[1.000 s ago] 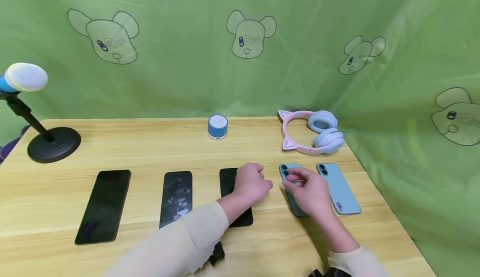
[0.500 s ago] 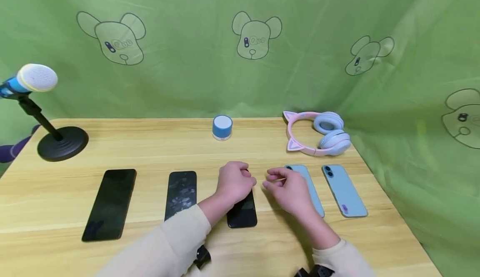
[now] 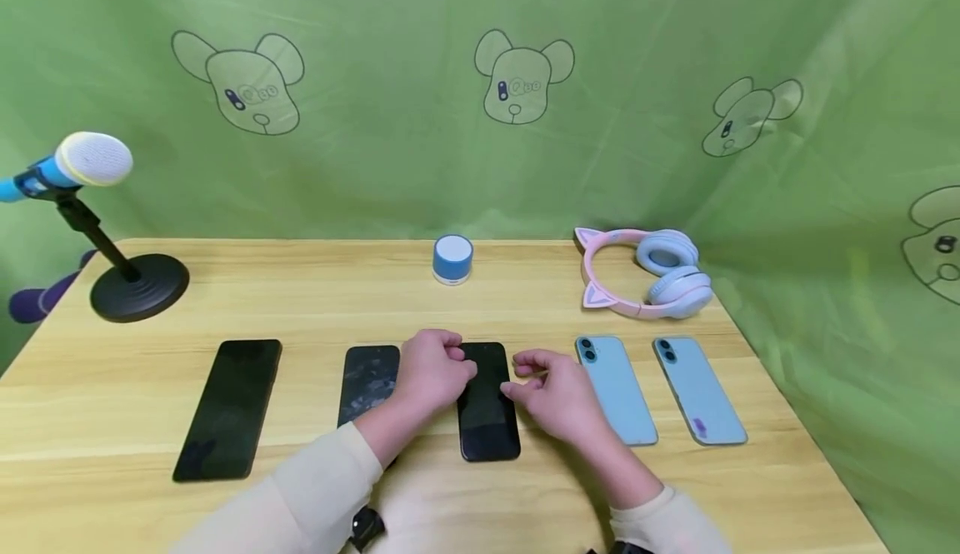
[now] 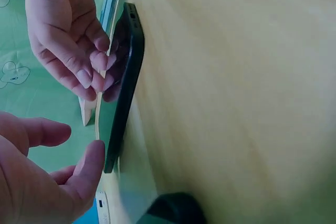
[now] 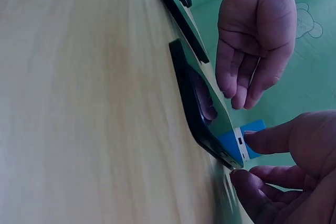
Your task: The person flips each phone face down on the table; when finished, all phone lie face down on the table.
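Observation:
A black phone (image 3: 487,421) lies screen up in the middle of the table, between the two hands. My left hand (image 3: 432,371) is at its upper left edge, fingers bent loosely and thumb tip at the rim; it partly covers a second dark phone (image 3: 367,375) with a marked screen. Over the black phone's right edge hovers my right hand (image 3: 557,394), thumb and fingers apart with nothing between them. The right wrist view has a fingertip (image 5: 240,177) right at the phone's corner. Right of that hand lies a light blue phone (image 3: 618,391), back up.
Another blue phone (image 3: 701,391) lies at the right, and a large dark phone (image 3: 228,408) at the left. Behind them stand a microphone on a stand (image 3: 138,287), a small blue speaker (image 3: 452,260) and cat-ear headphones (image 3: 637,275). A green curtain (image 3: 390,162) hangs behind the table.
Both hands have moved left: the left from over the black phone to its left edge, the right from over the blue phone to the black phone's right edge. The view has shifted slightly.

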Available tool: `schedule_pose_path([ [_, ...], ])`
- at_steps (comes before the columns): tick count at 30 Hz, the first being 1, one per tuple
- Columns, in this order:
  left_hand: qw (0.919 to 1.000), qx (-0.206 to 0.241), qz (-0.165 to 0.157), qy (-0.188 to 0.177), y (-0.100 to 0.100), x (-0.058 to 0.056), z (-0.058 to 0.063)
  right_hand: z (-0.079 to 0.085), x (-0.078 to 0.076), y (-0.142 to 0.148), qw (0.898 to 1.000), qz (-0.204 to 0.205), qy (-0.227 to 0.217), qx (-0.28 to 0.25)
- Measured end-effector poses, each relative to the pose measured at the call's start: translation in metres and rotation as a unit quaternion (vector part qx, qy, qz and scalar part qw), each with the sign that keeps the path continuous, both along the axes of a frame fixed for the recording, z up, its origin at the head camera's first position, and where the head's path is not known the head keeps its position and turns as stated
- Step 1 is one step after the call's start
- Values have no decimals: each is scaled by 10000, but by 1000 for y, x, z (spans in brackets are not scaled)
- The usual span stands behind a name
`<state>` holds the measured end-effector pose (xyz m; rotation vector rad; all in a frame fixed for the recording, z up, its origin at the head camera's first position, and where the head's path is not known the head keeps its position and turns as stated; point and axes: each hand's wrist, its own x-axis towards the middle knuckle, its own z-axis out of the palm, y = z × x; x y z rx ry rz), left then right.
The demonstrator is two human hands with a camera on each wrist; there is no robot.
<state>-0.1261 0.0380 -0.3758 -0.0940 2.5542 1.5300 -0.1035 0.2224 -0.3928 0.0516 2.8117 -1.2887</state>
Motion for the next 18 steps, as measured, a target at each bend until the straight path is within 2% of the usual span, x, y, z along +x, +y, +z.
schedule_pose_path([
  [5, 10000, -33, 13, -50, -6, 7, -2, 0, 3, -4, 9998, -4, -64, -185],
  [9, 9998, 70, 167, -128, -10, 14, -4, 3, 6, -7, 9997, -78, -109, -206],
  [14, 9979, 441, 290, -375, -12, 21, -5, 5, 9, -11, 9990, -210, -254, -298],
  [18, 9945, 784, 416, -549, -10, 22, -6, 6, 11, -13, 9984, -299, -309, -375],
])
